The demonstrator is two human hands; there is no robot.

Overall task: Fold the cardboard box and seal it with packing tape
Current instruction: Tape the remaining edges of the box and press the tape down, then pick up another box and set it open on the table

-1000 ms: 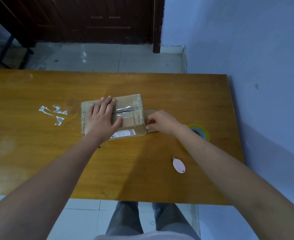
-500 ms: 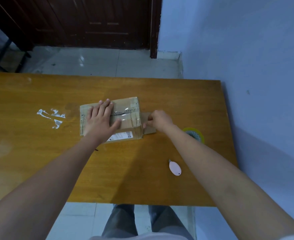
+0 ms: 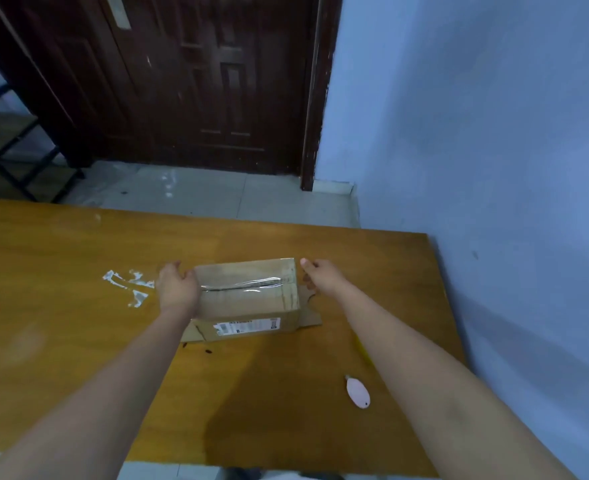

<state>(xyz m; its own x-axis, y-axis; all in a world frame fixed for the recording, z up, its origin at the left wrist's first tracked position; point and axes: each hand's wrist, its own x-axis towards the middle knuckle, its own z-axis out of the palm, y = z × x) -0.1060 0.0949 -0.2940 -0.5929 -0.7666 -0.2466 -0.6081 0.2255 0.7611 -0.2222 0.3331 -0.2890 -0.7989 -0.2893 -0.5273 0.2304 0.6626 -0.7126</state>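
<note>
One cardboard box [image 3: 248,296] is seen near the middle of the wooden table [image 3: 78,341], lying on its long side, with a strip of clear packing tape [image 3: 241,284] run along the seam of its top face. One white printed label [image 3: 246,326] is stuck on the box face nearest the viewer. Two end flaps are left unfolded: one flap [image 3: 308,311] is spread flat on the table at the right end of the box, and another flap [image 3: 192,332] is seen at its lower left corner.

Two hands are counted, one at each end of the box. The left hand [image 3: 177,289] is laid against the left end with fingers curled over the top edge, so the box is gripped there. The right hand [image 3: 315,277] is placed at the right end, thumb raised beside the far top corner; whether its fingers are closed on the box cannot be told. Both forearms are stretched forward.

One small pink oval object [image 3: 358,393] is lying to the lower right of the box, well apart. One patch of white tape residue [image 3: 126,285] is stuck to the table left of the box.
</note>
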